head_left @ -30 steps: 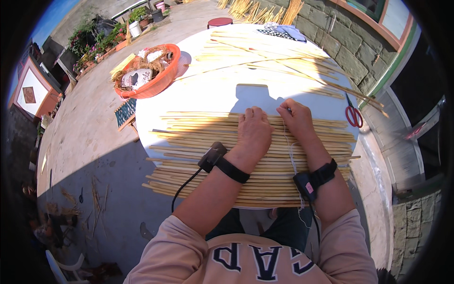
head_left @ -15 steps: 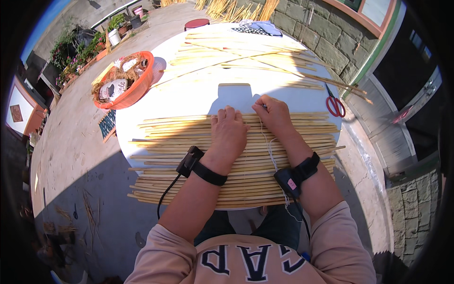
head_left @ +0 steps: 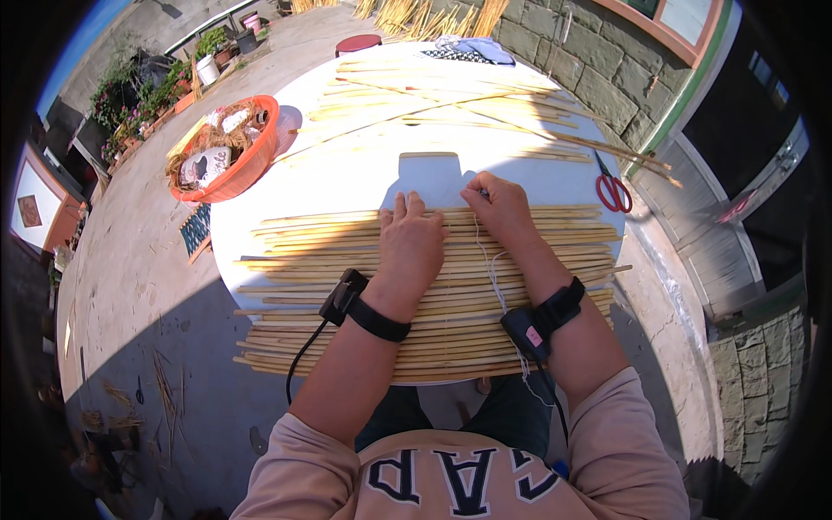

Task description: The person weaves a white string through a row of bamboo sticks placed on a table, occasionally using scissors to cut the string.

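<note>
Pale yellow stalks [head_left: 347,253] lie side by side in a wide mat across the near half of the white round table [head_left: 347,184]. My left hand [head_left: 412,244] rests on the mat's far middle part, fingers stretched out and slightly apart, holding nothing visible. Just to its right, at the mat's far edge, my right hand [head_left: 503,208] is closed in a pinch. White string [head_left: 490,264] runs from its fingertips over the stalks toward the near edge; the exact grip is partly hidden. Each wrist wears a black strap with a small device.
Loose stalks [head_left: 390,108] lie crossed on the table's far side. Red-handled scissors [head_left: 614,192] lie at the right rim. An orange basket [head_left: 251,158] of fibre and bundles stands at the left rim. Folded cloth [head_left: 472,52] lies at the far edge, near a red stool [head_left: 358,43].
My left hand has shifted slightly left on the stalks, its fingers a little more spread. My right hand keeps its pinch in nearly the same place.
</note>
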A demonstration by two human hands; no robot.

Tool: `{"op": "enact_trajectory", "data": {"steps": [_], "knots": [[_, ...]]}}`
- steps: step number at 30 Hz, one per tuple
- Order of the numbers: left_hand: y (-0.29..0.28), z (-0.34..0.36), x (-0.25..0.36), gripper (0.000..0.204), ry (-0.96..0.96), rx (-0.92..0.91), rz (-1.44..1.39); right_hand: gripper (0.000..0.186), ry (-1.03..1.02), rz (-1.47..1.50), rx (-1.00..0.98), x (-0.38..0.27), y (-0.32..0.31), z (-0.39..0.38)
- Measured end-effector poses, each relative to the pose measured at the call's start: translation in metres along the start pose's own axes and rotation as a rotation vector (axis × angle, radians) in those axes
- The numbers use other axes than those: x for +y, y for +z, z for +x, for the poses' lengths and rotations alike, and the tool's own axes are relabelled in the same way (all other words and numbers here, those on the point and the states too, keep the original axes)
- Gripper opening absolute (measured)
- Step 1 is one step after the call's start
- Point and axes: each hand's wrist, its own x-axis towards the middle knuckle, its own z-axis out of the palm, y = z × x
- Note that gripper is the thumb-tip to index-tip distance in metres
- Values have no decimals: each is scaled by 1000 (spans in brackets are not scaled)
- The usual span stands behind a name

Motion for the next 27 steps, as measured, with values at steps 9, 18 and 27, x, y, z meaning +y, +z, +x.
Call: {"op": "enact_trajectory", "data": {"steps": [9,18,27], "knots": [[-6,2,1,21,-28,-3,-24,16,31,1,-16,-3,-1,0],[-9,1,4,19,-55,20,-42,17,31,12,-14,-1,0,0],[-8,1,2,19,-49,10,-32,16,27,-1,-10,1,2,1]]}}
